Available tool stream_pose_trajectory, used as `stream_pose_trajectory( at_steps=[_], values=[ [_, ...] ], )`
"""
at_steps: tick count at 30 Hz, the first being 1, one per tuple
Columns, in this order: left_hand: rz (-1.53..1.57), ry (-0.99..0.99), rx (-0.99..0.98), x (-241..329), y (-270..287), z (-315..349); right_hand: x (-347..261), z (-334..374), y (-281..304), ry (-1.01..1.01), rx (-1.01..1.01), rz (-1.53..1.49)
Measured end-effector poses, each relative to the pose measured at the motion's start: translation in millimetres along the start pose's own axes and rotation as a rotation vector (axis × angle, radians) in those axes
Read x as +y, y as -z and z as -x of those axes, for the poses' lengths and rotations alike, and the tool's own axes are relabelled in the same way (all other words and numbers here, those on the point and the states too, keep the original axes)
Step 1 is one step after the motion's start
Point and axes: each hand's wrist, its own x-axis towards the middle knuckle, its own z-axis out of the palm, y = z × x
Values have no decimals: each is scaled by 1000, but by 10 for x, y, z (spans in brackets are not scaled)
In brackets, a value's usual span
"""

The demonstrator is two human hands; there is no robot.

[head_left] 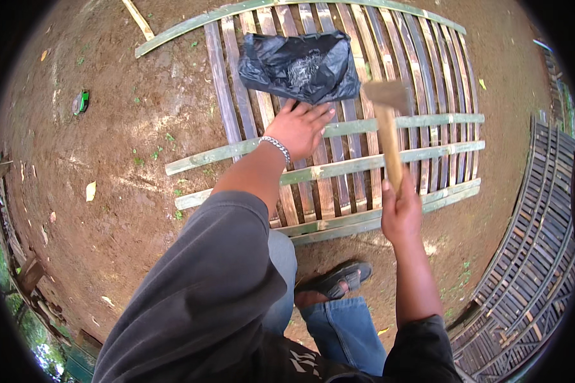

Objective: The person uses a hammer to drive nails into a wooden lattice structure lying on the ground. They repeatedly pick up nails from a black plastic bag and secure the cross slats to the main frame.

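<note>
My right hand (401, 210) is wrapped round the wooden handle of a hatchet (390, 143), its metal head slightly blurred and raised over the slatted bamboo panel (319, 172). My left hand (298, 129) lies with fingers stretched out at the near edge of a black plastic bag (271, 73). Inside the opened bag is a small heap of thin silvery nails (305, 69). The panel lies on the ground, its dark and pale slats running away from me. Several green bamboo strips cross them, and the bag rests on the slats.
A green and black tape measure (81, 102) lies on the bare soil to the left. Another slatted panel (524, 249) is at the right. A loose bamboo piece (138, 19) shows at the far left. My sandalled foot (334, 281) stands near the panel's near edge.
</note>
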Motion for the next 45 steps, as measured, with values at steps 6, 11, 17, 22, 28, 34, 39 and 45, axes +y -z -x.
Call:
stream_pose_trajectory(
  at_steps=[6,11,17,22,28,34,39,45],
  values=[
    [-9,-11,32,-18,42,-146,291,120,-272,-26,-117,99],
    [-17,6,13,-69,70,-115,135,38,-210,-27,-4,-12],
    [-6,-23,27,18,19,-166,313,137,-351,253,214,-342],
    [-14,-5,19,-37,15,-86,328,284,-473,-155,-107,108],
    [-9,-8,7,-21,34,-75,126,137,-317,203,293,-264],
    [11,2,11,-25,47,-94,385,318,-555,-197,-182,94],
    [-39,-11,29,-66,33,-98,338,258,-479,-90,33,-25],
    [-15,-5,-13,-15,87,-99,438,432,-455,-57,179,-136]
  ],
)
